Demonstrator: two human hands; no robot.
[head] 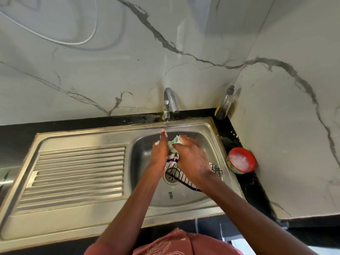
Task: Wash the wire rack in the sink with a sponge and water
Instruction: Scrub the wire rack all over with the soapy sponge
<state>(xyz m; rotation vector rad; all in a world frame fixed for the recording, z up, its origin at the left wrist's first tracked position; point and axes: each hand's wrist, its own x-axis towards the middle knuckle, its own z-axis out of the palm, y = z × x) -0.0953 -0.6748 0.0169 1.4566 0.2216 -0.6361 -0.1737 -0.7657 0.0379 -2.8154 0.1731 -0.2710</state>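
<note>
A black wire rack point(185, 178) stands tilted in the steel sink point(184, 197), its lower end over the drain. My left hand point(159, 153) grips the rack's upper end; soapy fingertips curl round the wires while one finger points up toward the tap. My right hand point(192, 160) holds a green and yellow sponge point(173, 142) against the top of the rack, beside my left hand. Both hands hide most of the rack's upper part. Foam clings to my fingers.
A chrome tap point(170, 103) rises behind the basin; I see no clear stream from it. A ribbed draining board point(77, 173) lies to the left. A red tub of foamy soap point(241, 160) and a dish-liquid bottle point(224, 104) stand on the black counter at the right, by the marble wall.
</note>
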